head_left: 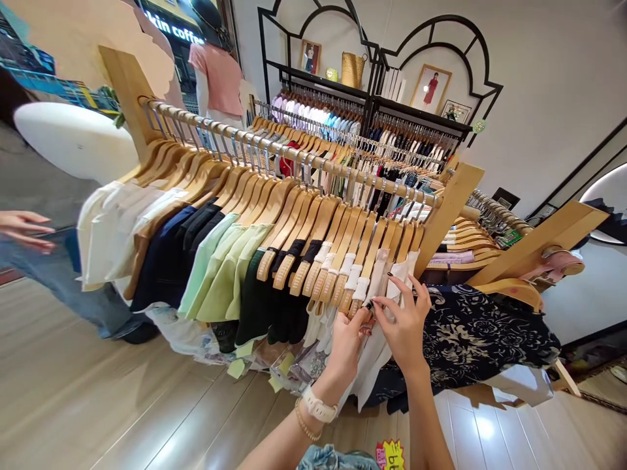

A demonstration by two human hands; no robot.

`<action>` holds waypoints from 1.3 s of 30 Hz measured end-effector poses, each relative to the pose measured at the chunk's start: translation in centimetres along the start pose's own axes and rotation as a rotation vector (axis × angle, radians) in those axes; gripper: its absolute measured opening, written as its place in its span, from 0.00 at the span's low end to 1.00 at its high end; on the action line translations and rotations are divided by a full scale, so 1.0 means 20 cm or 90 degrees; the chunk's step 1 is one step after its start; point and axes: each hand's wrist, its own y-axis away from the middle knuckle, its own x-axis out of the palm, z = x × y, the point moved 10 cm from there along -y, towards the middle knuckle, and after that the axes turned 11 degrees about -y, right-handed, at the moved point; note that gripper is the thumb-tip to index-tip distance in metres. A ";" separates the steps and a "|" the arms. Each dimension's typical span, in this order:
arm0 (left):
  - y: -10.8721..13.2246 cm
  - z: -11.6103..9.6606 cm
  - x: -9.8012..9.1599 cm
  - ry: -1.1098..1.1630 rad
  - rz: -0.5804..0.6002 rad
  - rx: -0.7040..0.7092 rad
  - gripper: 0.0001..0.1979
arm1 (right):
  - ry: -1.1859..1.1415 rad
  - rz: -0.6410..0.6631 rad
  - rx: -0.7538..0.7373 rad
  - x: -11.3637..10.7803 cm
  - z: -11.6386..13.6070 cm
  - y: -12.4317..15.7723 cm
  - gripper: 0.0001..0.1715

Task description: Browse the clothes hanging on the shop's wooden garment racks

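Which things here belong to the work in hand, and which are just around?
In use:
left hand
right hand
white garment
its wooden hanger

Just around:
metal clothes rail
navy floral garment
pink top
another person's hand

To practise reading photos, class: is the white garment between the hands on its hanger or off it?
On: the white garment hangs from a wooden hanger on the rail, between left hand and right hand.
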 end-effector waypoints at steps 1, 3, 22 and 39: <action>0.00 0.00 0.00 0.000 0.002 -0.001 0.21 | 0.002 0.008 -0.002 0.00 0.00 0.00 0.07; -0.01 0.01 0.00 0.001 0.002 -0.005 0.21 | 0.009 0.028 -0.010 0.00 0.01 -0.01 0.07; -0.02 0.01 -0.01 -0.008 -0.002 -0.003 0.20 | -0.102 0.087 -0.076 0.06 0.05 -0.02 0.07; -0.03 0.03 -0.03 -0.020 -0.023 -0.007 0.21 | -0.198 0.188 -0.059 0.14 0.03 -0.04 0.09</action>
